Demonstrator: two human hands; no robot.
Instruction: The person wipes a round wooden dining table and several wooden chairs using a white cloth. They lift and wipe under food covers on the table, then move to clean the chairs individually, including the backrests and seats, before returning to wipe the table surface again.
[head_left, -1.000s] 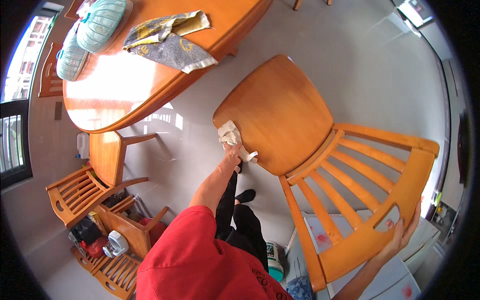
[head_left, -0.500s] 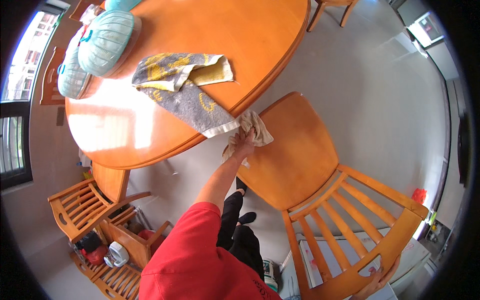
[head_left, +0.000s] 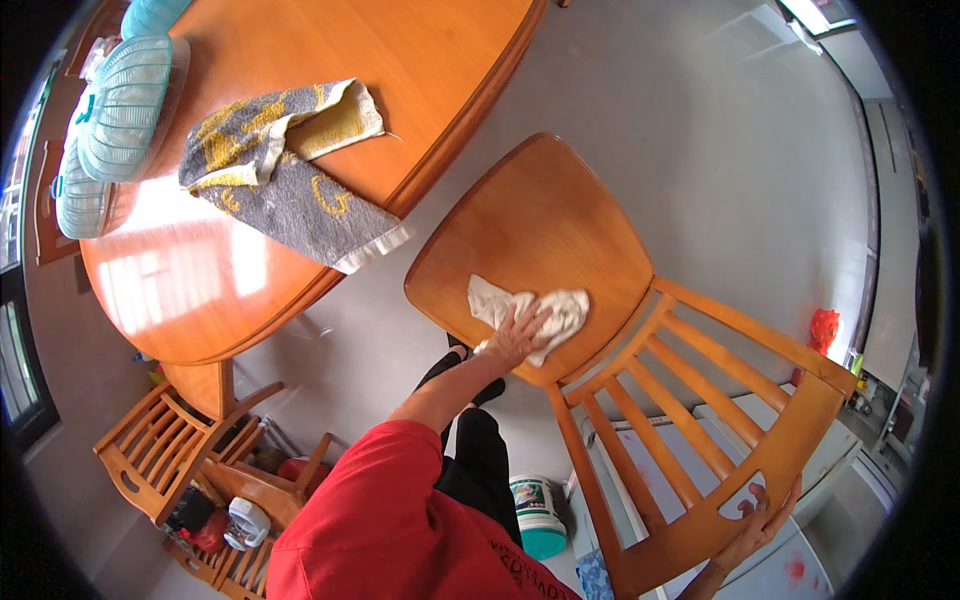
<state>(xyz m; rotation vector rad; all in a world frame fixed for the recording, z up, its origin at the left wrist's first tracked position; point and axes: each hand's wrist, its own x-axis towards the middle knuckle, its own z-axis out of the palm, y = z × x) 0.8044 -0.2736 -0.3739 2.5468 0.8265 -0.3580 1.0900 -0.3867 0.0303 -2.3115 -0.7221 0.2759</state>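
Observation:
A wooden chair stands by the table, its bare seat (head_left: 540, 215) facing me. A crumpled pale cloth (head_left: 565, 308) lies on the near part of the seat, and my left hand (head_left: 515, 335) presses down on it with fingers spread over the fabric. My right hand (head_left: 762, 520) grips the chair's curved top rail (head_left: 805, 435) at the lower right, fingers wrapped round the wood. The slatted backrest runs between the two hands.
A round wooden table (head_left: 430, 60) fills the upper left, with a grey and yellow towel (head_left: 290, 195) hanging over its edge and teal mesh covers (head_left: 125, 100). A teal and white bucket (head_left: 540, 505) stands by my legs. Small wooden chairs (head_left: 150, 460) are stacked lower left. A white appliance (head_left: 640, 440) sits behind the backrest.
My left hand has slid the cloth from the seat's front edge near the table back to the part of the seat by the backrest. My right hand still holds the top rail.

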